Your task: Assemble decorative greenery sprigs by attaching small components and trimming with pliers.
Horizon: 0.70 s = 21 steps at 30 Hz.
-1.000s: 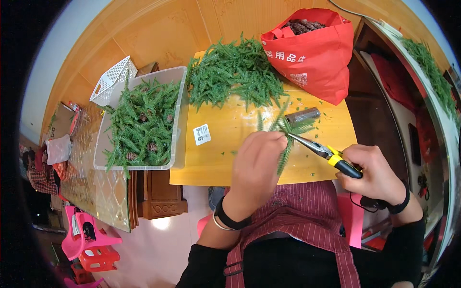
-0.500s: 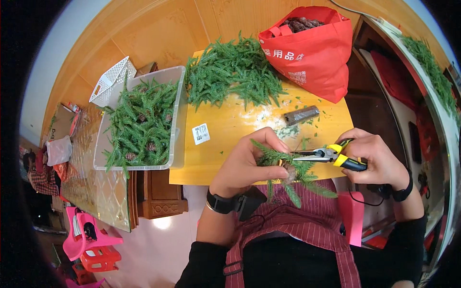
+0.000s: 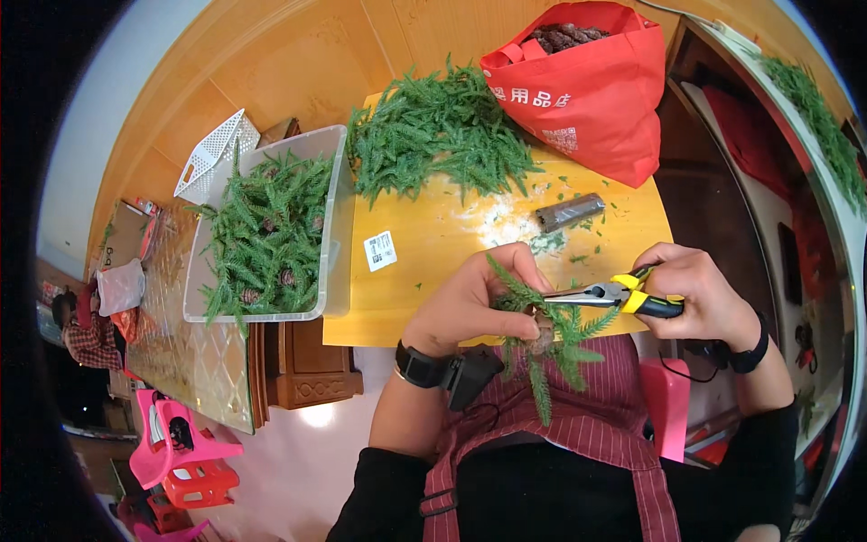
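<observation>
My left hand [image 3: 483, 303] is closed on an artificial pine sprig with a brown pine cone [image 3: 543, 336] among its green needles [image 3: 571, 354], above the table's near edge. Its thumb presses near the cone. Gripped by its handles in my right hand [image 3: 700, 294] is a pair of yellow-and-black long-nose pliers [image 3: 614, 294]. The jaws point left and reach the top of the sprig, close to my left fingertips. Whether they pinch a stem or wire there is too small to tell.
A yellow table [image 3: 424, 303] bears a heap of green sprigs [image 3: 442, 135], a dark wrapped bundle [image 3: 569, 213], a white label [image 3: 380, 251] and scraps. A clear bin [image 3: 339, 217] of cone-bearing sprigs stands left; a red bag [image 3: 587, 99] of pine cones stands back right. Another person [image 3: 90, 339] is far left.
The sprig has turned in my left hand, so the cone shows more and one branch hangs lower. The pliers have shifted slightly left, still held at the sprig's top.
</observation>
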Each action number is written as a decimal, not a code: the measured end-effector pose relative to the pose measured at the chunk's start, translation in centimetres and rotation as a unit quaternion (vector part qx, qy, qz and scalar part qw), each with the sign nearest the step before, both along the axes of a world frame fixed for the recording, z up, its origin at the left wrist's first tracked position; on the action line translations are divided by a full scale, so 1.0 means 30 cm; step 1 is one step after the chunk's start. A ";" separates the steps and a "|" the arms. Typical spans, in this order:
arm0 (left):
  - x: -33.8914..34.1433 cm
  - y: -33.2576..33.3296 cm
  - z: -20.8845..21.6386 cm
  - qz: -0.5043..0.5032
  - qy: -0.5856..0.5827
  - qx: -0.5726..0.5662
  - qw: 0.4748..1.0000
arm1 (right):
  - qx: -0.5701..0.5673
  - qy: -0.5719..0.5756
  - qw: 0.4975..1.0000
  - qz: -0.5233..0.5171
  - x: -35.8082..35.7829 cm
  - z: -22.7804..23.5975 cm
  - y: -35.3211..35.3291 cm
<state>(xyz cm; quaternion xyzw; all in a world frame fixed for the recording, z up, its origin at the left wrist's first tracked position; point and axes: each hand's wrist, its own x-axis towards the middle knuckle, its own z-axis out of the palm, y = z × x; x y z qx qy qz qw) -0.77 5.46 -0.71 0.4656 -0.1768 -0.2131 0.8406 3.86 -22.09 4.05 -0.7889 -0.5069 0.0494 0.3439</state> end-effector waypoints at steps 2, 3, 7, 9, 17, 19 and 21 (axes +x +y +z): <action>0.003 -0.004 0.008 0.047 -0.052 0.071 0.995 | 0.020 -0.003 0.999 -0.032 -0.009 0.004 0.000; 0.004 -0.011 0.016 0.045 -0.051 0.072 0.995 | 0.021 -0.001 0.999 -0.034 -0.010 -0.005 -0.005; -0.003 -0.053 0.033 0.197 -0.191 0.264 0.925 | 0.003 -0.017 0.996 -0.092 -0.019 -0.026 -0.016; 0.001 -0.091 0.022 0.268 -0.286 0.363 0.846 | -0.010 -0.019 0.993 -0.116 -0.034 -0.019 -0.012; -0.022 -0.132 0.023 0.345 -0.227 0.407 0.815 | -0.028 0.149 0.972 -0.182 -0.064 -0.031 -0.010; -0.017 -0.121 0.008 0.293 -0.180 0.322 0.882 | -0.012 0.114 0.978 -0.174 -0.063 -0.044 -0.021; -0.014 -0.105 -0.008 0.236 -0.129 0.233 0.935 | 0.003 0.080 0.983 -0.164 -0.064 -0.049 -0.035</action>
